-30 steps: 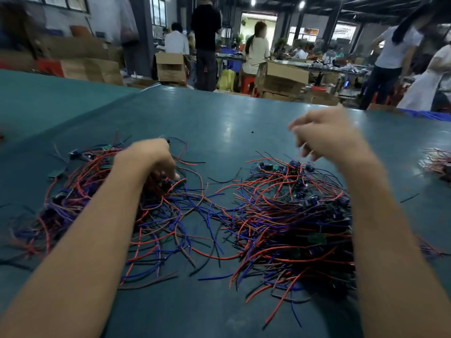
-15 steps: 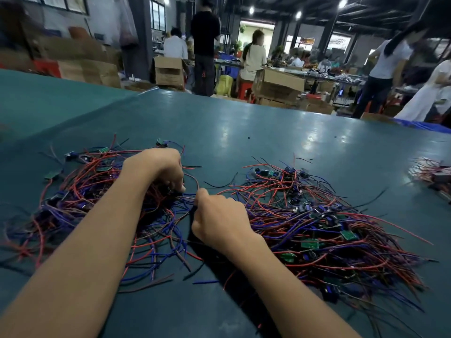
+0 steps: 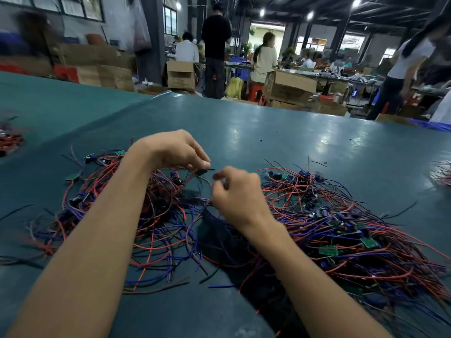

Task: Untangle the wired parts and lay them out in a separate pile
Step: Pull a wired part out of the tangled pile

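The small green circuit board (image 3: 201, 172) with its thin wires hung just off the table between the two heaps, pinched by the fingertips of the left hand (image 3: 175, 152). Half a second before, that hand had been a fist pressed down into the left heap; since then it had risen and swung toward 3 o'clock with the board.

The right hand (image 3: 240, 191) sat just at 4 o'clock of the board, apart from it. Its fingers were curled, with the thumb meeting the forefinger. I could not tell whether a strand lay between them. Earlier it had been lower and nearer me, buried in the wires between the heaps.

The loose tangle of red, blue and black wired parts (image 3: 166, 228) spread at 9 o'clock of the hands, under the left forearm. The denser heap of red and blue wires with green boards (image 3: 341, 235) lay at 3 o'clock, much as before.

All of it rested on the glossy teal table (image 3: 244, 123). A small red bundle (image 3: 9, 142) lay at the far left edge and another (image 3: 443, 174) at the far right.

Beyond the table, at 12 o'clock, stood brown cardboard boxes (image 3: 288, 89) and several people (image 3: 216, 52) at benches.
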Motion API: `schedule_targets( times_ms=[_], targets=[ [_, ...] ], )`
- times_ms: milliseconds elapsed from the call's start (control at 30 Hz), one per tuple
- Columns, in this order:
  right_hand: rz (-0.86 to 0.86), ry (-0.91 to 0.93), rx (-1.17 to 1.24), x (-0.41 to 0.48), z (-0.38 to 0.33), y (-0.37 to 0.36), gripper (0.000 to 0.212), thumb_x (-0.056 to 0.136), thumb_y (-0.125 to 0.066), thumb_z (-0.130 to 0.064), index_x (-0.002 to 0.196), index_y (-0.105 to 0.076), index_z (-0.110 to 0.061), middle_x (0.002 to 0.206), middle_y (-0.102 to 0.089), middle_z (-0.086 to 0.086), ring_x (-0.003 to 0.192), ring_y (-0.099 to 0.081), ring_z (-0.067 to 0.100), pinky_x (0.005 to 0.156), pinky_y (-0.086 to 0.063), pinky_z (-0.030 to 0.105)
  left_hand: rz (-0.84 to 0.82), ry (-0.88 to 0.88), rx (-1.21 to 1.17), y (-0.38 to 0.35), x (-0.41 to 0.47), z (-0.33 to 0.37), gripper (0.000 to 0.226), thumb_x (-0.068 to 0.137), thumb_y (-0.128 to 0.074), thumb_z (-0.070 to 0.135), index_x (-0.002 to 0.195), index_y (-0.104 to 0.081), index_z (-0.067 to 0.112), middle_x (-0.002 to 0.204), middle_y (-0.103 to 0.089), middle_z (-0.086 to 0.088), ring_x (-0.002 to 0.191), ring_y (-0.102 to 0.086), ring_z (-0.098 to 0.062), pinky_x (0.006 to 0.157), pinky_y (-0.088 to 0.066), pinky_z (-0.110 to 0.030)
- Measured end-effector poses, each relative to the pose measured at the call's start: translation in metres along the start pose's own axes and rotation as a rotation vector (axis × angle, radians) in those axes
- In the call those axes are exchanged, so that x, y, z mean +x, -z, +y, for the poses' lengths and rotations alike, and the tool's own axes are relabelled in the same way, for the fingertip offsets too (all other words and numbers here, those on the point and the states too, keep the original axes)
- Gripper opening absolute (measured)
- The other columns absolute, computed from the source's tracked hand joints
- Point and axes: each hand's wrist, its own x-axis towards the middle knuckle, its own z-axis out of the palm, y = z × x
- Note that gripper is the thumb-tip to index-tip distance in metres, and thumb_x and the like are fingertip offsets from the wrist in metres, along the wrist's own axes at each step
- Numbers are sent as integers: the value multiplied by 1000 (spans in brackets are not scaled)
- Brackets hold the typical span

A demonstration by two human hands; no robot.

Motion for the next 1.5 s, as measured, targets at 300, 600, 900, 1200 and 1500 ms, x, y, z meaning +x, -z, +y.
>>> schedule_targets(
  times_ms=[300,600,900,1200,1500],
  targets=[
    [-234,-530,673,58,-8,71,21,95,-62,-6,108,-67,10,66,-63,11,45,-56,12,38,-35,19,113,-317,-226,3,-10,35,21,81,-82,40,91,-80,22,82,-77,2,74,-62,-6,68,-45,-28],
    [-429,-382,884,47,-11,88,6,89,-67,4,92,-72,5,87,-72,20,79,-70,25,58,-59,28,-5,-330,-495,1,-19,55,22,75,-84,33,82,-77,13,69,-71,-2,60,-64,-11,57,-53,-21],
    [-236,-423,1174,44,-30,100,10,92,-62,6,94,-66,15,85,-71,24,70,-75,31,51,-58,23,188,-377,-509,4,-29,73,23,79,-85,36,79,-75,15,71,-68,1,57,-57,-8,47,-43,-19],
    [-465,-364,1180,38,-34,119,22,95,-49,14,109,-65,11,105,-75,20,89,-76,30,51,-57,20,149,-390,-543,15,-34,71,27,79,-83,45,78,-71,21,84,-71,-3,71,-67,-14,56,-51,-24],
    [-338,-356,518,37,-28,119,17,97,-67,-13,110,-74,-5,91,-65,8,67,-73,16,39,-49,26,103,-355,-530,-3,-36,82,23,101,-60,29,98,-60,6,104,-73,-18,83,-76,-24,66,-63,-42]
  ],
)
